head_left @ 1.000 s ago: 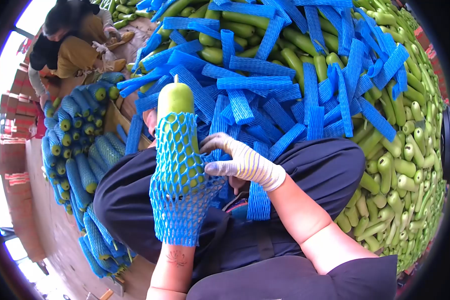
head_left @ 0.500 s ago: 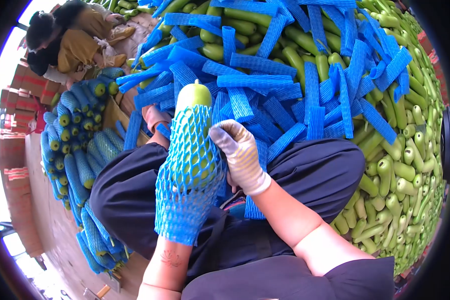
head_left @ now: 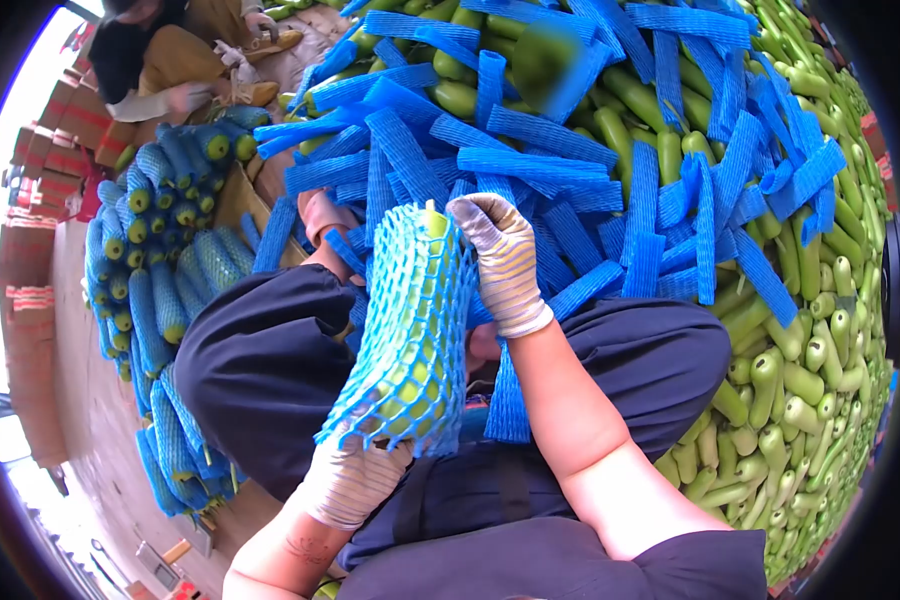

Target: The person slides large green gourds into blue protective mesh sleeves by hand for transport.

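A pale green gourd (head_left: 435, 226) stands upright before me, its stem end up. A blue foam net sleeve (head_left: 395, 300) is stretched around it over nearly its whole length, and only the stem tip pokes out at the top. My left hand (head_left: 355, 480), in a striped glove, grips the gourd's lower end; its fingertips are partly hidden under the net's bottom edge. At the top right, my gloved right hand (head_left: 502, 262) is closed in a pinch on the net's upper rim beside the stem.
Flat blue net sleeves (head_left: 540, 165) lie in a heap ahead, on top of green gourds. More bare gourds (head_left: 810, 380) are piled on the right. Netted gourds (head_left: 165, 290) are stacked on the left, near cardboard boxes (head_left: 35, 250). Another person (head_left: 170, 60) sits at the upper left.
The net has been drawn up over the gourd's top. My left hand, inside the sleeve before, now shows below it. My right hand has moved up and right with the net's rim.
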A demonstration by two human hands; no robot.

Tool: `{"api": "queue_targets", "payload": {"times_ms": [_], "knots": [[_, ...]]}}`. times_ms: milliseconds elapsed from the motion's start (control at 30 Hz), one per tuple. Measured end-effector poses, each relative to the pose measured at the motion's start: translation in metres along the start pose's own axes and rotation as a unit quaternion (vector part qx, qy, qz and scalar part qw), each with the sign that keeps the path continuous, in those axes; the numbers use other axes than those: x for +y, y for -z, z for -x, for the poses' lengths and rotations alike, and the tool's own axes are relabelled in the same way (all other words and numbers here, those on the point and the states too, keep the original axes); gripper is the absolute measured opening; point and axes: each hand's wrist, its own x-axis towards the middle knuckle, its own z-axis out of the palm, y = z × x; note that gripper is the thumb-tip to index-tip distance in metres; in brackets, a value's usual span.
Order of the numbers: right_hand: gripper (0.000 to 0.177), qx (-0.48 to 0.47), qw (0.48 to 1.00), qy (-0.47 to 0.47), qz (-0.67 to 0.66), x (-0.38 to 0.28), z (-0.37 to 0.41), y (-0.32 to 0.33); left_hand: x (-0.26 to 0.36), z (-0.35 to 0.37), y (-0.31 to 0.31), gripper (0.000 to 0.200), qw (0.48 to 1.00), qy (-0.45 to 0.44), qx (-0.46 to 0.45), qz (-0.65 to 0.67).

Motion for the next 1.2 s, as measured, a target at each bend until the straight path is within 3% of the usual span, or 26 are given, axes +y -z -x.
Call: {"api": "queue_targets", "payload": {"times_ms": [67,167,233,300,367,433,467,500,567,633,700,767,800,833,900,933,967,1033,1067,1167,1200], "knots": [[0.021,0.022,0.999,0.019,0.041,0.004,-0.002,0.002,0.009,0.008,-0.008,0.061,0.991,0.046,-0.021,0.120],[0.026,0.029,0.994,0.018,0.107,0.011,0.000,0.008,0.008,0.008,-0.016,0.065,0.993,0.036,-0.056,0.097],[0.043,0.020,0.992,0.012,0.124,0.010,0.009,0.014,0.007,0.013,-0.015,0.067,0.995,-0.013,-0.086,0.057],[0.062,0.001,0.997,-0.077,0.015,-0.006,0.032,0.011,0.010,0.000,-0.009,0.066,0.988,-0.054,-0.084,-0.120],[0.079,-0.118,0.971,-0.155,-0.139,-0.022,0.051,-0.002,0.025,0.007,-0.025,0.060,0.969,-0.093,-0.118,-0.197],[0.086,-0.162,0.959,-0.216,-0.086,-0.036,0.066,0.002,0.048,0.008,-0.032,0.063,0.919,-0.092,-0.200,-0.328],[0.088,-0.135,0.957,-0.254,-0.047,-0.039,0.063,0.007,0.067,0.008,-0.030,0.068,0.847,-0.075,-0.278,-0.447],[0.087,-0.135,0.943,-0.286,-0.105,-0.042,0.059,0.009,0.092,0.017,-0.034,0.055,0.714,-0.141,-0.296,-0.619],[0.087,-0.158,0.936,-0.280,-0.142,-0.058,0.058,-0.003,0.131,0.033,-0.024,0.051,0.781,-0.135,-0.340,-0.506],[0.085,-0.140,0.946,-0.252,-0.146,-0.074,0.060,-0.032,0.134,0.034,-0.016,0.054,0.898,-0.259,-0.189,-0.301],[0.085,-0.142,0.961,-0.228,-0.073,-0.094,0.055,-0.064,0.143,0.019,-0.025,0.081,0.912,-0.310,-0.110,-0.246],[0.085,-0.196,0.974,-0.099,0.057,-0.091,0.040,-0.091,0.149,-0.002,-0.023,0.101,0.923,-0.293,-0.191,-0.161],[0.086,-0.264,0.957,-0.017,0.119,-0.110,0.046,-0.132,0.146,-0.012,-0.022,0.086,0.907,-0.330,-0.257,-0.047],[0.086,-0.301,0.951,0.017,0.071,-0.099,0.039,-0.146,0.162,-0.013,-0.023,0.099,0.894,-0.367,-0.214,-0.142],[0.086,-0.400,0.904,-0.055,0.140,-0.123,0.014,-0.172,0.166,-0.019,0.005,0.105,0.942,-0.277,-0.185,0.030],[0.081,-0.397,0.915,-0.058,0.046,-0.107,-0.003,-0.169,0.170,-0.032,0.020,0.111,0.909,-0.217,-0.327,0.139],[0.070,-0.400,0.914,-0.066,0.010,-0.096,-0.021,-0.173,0.169,-0.046,0.037,0.111,0.843,-0.168,-0.427,0.279],[0.046,-0.336,0.935,-0.046,0.100,-0.066,-0.050,-0.184,0.169,-0.066,0.084,0.109,0.838,-0.179,-0.415,0.305],[0.046,-0.348,0.919,-0.023,0.182,-0.045,-0.064,-0.186,0.162,-0.076,0.097,0.107,0.815,-0.191,-0.415,0.355],[0.044,-0.396,0.853,0.014,0.341,0.043,-0.103,-0.175,0.142,-0.094,0.146,0.109,0.885,-0.265,-0.211,0.318],[0.044,-0.447,0.776,0.108,0.431,0.066,-0.114,-0.177,0.133,-0.102,0.163,0.109,0.886,-0.256,-0.210,0.325]]}}
